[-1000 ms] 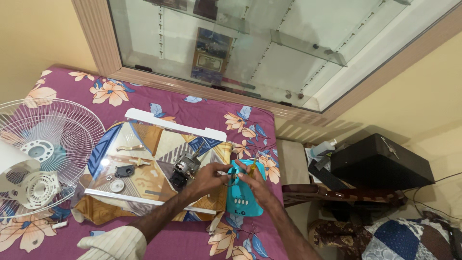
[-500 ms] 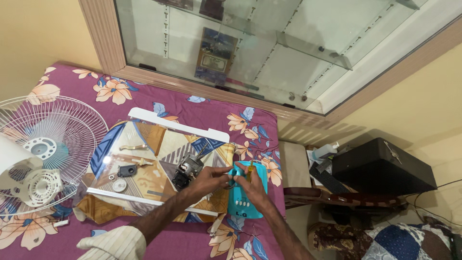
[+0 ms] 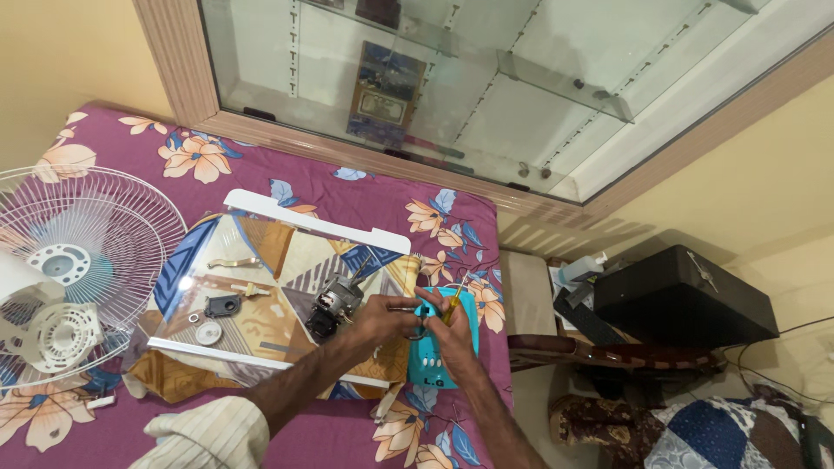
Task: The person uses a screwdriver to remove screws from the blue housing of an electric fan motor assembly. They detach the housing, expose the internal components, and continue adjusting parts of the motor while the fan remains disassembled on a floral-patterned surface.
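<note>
Both hands' grip clamps: left hand [image 3: 387,319] on turquoise panel [image 3: 434,352], right hand [image 3: 453,334] on screwdriver [image 3: 453,307].

Fan grille [image 3: 87,252] was cut off at the left edge. Both hands covered the top of the teal panel [image 3: 432,358]; whatever the left hand [image 3: 382,317] pinched was too small to tell. Right hand [image 3: 452,334] hid most of the yellow-handled tool [image 3: 453,304], tip not visible. Small parts on the patterned tray [image 3: 261,260] were too small to identify. Patchwork cloth [image 3: 730,439] ran off the bottom right.
</note>
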Demonstrator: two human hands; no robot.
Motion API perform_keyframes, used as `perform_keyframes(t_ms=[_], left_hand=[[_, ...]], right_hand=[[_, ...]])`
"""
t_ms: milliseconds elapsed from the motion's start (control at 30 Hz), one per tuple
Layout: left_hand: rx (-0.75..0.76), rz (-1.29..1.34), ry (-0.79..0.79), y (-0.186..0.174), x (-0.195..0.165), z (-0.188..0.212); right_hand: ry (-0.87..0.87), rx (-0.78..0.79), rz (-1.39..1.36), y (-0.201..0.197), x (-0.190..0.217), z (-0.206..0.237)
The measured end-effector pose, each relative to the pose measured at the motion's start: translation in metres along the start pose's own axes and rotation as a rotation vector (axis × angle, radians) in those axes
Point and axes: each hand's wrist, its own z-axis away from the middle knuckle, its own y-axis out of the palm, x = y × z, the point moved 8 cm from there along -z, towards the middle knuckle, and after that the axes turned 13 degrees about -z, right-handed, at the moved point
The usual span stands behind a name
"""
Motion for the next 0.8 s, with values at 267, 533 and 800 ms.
perform_keyframes(t_ms=[267, 533, 800], left_hand=[[-0.101, -0.083, -0.086, -0.004, 0.011, -0.003], [-0.192, -0.028, 0.064, 0.017, 0.008, -0.013], [-0.054, -0.061, 0.061, 0.008, -0.005, 0.000]], right_hand=[[0.061, 0.048, -0.035, 0.000, 0.003, 0.000], [0.109, 0.064, -0.217, -0.019, 0.001, 0.001], [0.105, 0.065, -0.078, -0.016, 0.003, 0.004]])
